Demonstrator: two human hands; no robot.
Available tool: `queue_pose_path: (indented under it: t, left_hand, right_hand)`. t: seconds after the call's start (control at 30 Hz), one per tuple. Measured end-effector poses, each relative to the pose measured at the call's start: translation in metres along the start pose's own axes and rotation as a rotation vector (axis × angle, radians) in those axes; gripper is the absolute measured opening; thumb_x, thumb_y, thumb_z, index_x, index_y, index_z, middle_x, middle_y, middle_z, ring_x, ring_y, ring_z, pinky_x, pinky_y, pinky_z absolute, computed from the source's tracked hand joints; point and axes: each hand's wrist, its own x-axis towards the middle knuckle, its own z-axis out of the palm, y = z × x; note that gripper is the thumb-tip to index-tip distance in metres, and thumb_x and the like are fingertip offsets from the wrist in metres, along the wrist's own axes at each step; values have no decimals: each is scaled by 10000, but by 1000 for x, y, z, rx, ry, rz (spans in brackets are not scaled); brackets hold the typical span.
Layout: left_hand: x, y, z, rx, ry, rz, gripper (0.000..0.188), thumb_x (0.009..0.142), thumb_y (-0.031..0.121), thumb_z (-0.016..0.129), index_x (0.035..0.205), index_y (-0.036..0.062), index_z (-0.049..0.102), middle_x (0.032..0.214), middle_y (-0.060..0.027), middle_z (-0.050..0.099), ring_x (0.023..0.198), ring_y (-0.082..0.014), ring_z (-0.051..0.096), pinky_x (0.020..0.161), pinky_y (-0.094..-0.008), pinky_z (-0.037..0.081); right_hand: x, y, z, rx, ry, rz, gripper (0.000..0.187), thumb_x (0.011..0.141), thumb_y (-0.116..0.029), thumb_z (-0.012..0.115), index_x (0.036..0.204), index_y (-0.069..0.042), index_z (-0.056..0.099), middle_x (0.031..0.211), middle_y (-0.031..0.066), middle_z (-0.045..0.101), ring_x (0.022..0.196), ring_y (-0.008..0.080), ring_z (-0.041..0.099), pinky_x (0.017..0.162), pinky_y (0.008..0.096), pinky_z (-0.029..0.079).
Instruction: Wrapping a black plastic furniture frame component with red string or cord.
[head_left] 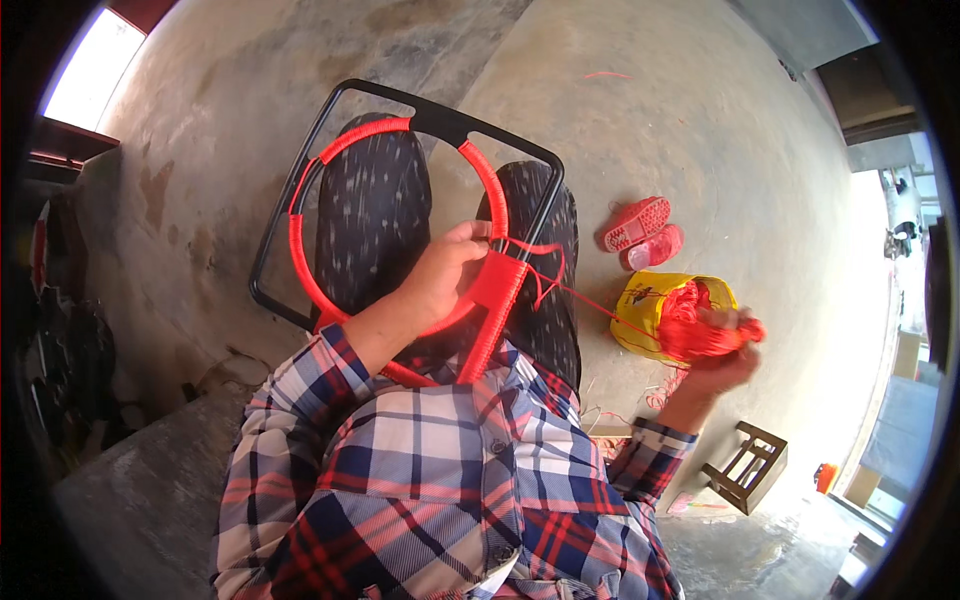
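A black rectangular frame (438,121) with a round ring inside lies across my lap. Red cord wrapping (303,258) covers much of the ring and part of the frame's right side. My left hand (442,278) is closed on the ring's right side, thumb and fingers by the wrapped corner. A loose red strand (590,303) runs from there toward my right hand (732,368). That hand, slightly blurred, is closed around a bundle of red cord (700,338). Just behind the bundle stands an open yellow bag (632,335) with more red cord inside.
Two pinkish-red shoes (640,232) lie on the concrete floor (560,90) beyond the bag. A small wooden stool (747,468) stands at the lower right. Red cord scraps (665,388) lie near my right forearm. Dark clutter (75,350) fills the left edge.
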Motion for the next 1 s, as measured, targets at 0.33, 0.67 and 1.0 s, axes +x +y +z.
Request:
queue_pose_path:
  t: [0.33, 0.67, 1.0]
  left_hand:
    - [0, -2, -1, 99, -72, -31, 239, 889, 57, 435, 1088, -25, 541, 943, -104, 637, 853, -177, 649, 792, -309, 530]
    - [0, -7, -7, 265, 22, 24, 167, 859, -3, 548, 1025, -19, 569, 919, -68, 633, 823, -129, 623, 771, -256, 507]
    - [-7, -19, 8, 1462, 112, 614, 778, 858, 306, 647, 1383, -57, 201, 1019, -218, 598, 951, -320, 601, 803, -370, 473]
  right_hand:
    - [-14, 79, 77, -450, -174, 430, 215, 845, -79, 581, 1048, -14, 600, 864, 50, 610, 608, 85, 544, 561, 227, 462]
    - [-6, 59, 98, -136, -101, 398, 183, 773, 55, 539, 943, -3, 509, 563, 23, 460, 414, 104, 413, 388, 248, 347]
    - [-66, 34, 189, 21, -668, 777, 313, 750, -133, 615, 1026, -16, 528, 825, 108, 599, 675, 180, 575, 580, 267, 448]
